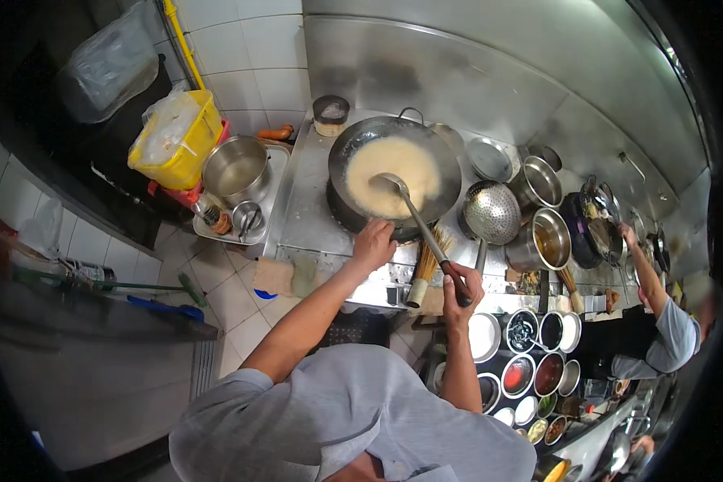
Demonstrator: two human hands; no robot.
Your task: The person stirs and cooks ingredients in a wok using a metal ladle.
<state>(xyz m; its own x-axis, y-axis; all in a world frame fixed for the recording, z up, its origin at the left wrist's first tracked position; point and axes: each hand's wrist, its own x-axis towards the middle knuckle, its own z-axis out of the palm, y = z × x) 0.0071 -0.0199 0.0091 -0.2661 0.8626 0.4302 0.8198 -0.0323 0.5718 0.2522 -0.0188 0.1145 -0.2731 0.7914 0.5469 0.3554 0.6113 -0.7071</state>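
A large dark wok (341, 161) sits on the stove, with a pale, cloudy, foamy liquid (390, 157) in it. My right hand (463, 287) is closed around the dark handle of a long ladle (416, 210). The ladle's bowl dips into the liquid near the middle of the wok. At the wok's near edge, my left hand (373, 245) has its fingers closed on the rim; whether a handle lies under them is hidden. Between my hands, a bamboo wok brush (426, 269) lies at the stove's front. A perforated strainer (492, 212) rests to the wok's right.
Metal pots (550, 241) stand on the right, with several seasoning bowls (518, 375) below. On the left, a steel pot (237, 170) sits on a tray (275, 181), beside a yellow crate (173, 161). A co-worker (659, 321) handles another wok (602, 233) at far right.
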